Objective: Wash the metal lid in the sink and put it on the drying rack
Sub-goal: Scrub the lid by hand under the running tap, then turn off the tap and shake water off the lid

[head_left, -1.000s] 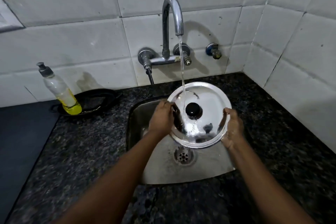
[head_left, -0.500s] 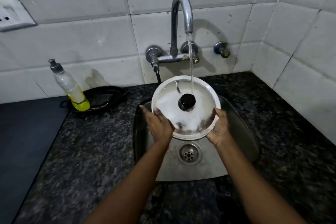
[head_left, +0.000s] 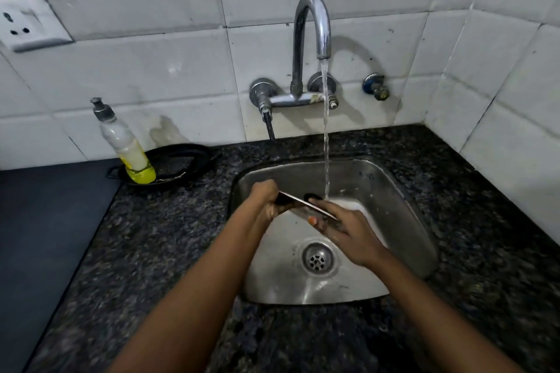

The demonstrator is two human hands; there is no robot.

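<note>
Left hand (head_left: 263,196) clenched, right hand (head_left: 348,232) gripping, both forearms extended forward

Speckled dark granite countertop (head_left: 169,251). Clear plastic dish-soap bottle with yellow liquid and grey cap (head_left: 127,145), leaning, at the countertop's back edge, its base in a black shallow round pan (head_left: 178,165). White wall socket plate (head_left: 30,20), upper left on white wall tiles (head_left: 151,76). Blue-capped wall valve (head_left: 375,86), right. Dark flat surface (head_left: 45,236), countertop's left edge.

Polished chrome tap (head_left: 312,27) over a brushed, wet steel sink (head_left: 403,197). Speckled dark stone desk (head_left: 169,239), glossy white wall tiles (head_left: 151,76). Thin shiny metal lid (head_left: 303,204).
</note>
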